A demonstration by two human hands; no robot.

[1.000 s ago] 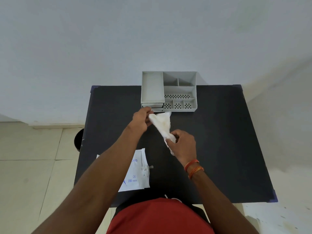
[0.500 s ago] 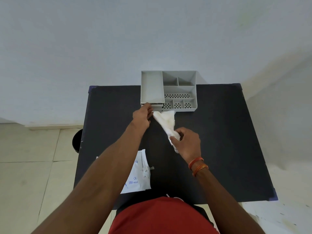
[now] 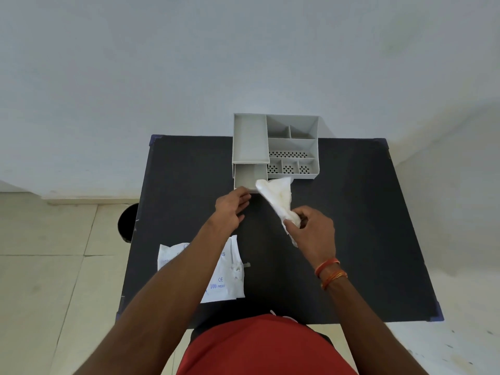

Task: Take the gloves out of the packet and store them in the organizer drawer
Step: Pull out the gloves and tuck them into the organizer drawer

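A grey organizer [image 3: 292,147] stands at the table's far edge. Its lower left drawer [image 3: 247,176] is pulled out toward me and looks empty. My left hand [image 3: 232,207] pinches the drawer's front edge. My right hand [image 3: 311,228] grips a bunch of thin white gloves [image 3: 277,196] by their lower end. Their free end reaches up to the drawer's right front corner. The white glove packet [image 3: 227,269] lies flat on the table near me, partly hidden under my left forearm.
The black table [image 3: 365,226] carries the organizer and the packet. A round black object [image 3: 126,223] sits on the tiled floor left of the table. A pale wall rises right behind the organizer.
The drawer has slid out of the organizer toward me, drawn by my left hand. My right hand with the gloves shifted slightly right and nearer to me.
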